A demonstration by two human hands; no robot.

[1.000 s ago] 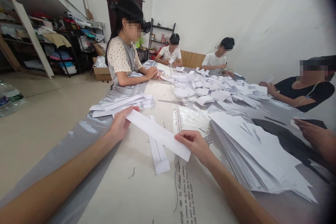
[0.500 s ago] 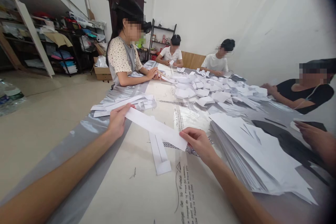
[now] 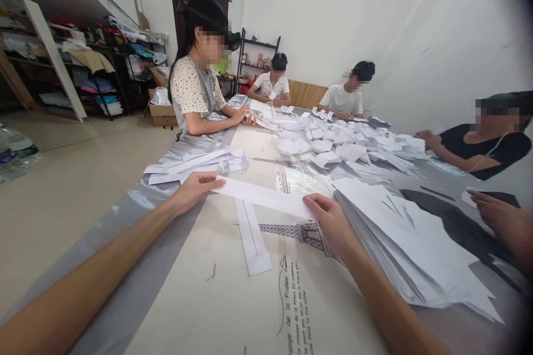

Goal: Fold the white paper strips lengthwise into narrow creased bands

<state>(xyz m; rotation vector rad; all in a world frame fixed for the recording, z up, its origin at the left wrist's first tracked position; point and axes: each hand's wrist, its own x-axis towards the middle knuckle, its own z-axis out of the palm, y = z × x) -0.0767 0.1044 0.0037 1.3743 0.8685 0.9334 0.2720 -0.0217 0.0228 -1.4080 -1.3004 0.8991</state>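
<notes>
A white paper strip (image 3: 262,197) is stretched between my two hands, above the table. My left hand (image 3: 195,191) pinches its left end between thumb and fingers. Its right end is pinched by my right hand (image 3: 331,221). Below it, a second, folded paper strip (image 3: 252,241) lies on the printed tablecloth (image 3: 200,299), its far end hidden behind the held strip. Just beyond my left hand rests a pile of folded paper strips (image 3: 195,164). To the right of my right hand stands a thick stack of white paper sheets (image 3: 400,244).
A heap of folded white papers (image 3: 333,141) covers the table's far middle. A co-worker in a patterned sleeve (image 3: 189,86) sits at the left edge; others sit at the far end and right. Another person's hand (image 3: 495,216) is at the right edge. Cluttered shelves (image 3: 95,61) stand behind.
Both my hands have shifted right with the paper strip, the left one most clearly. The strip now lies nearer to level and uncovers more of the printed tower. The folded strip below stays put.
</notes>
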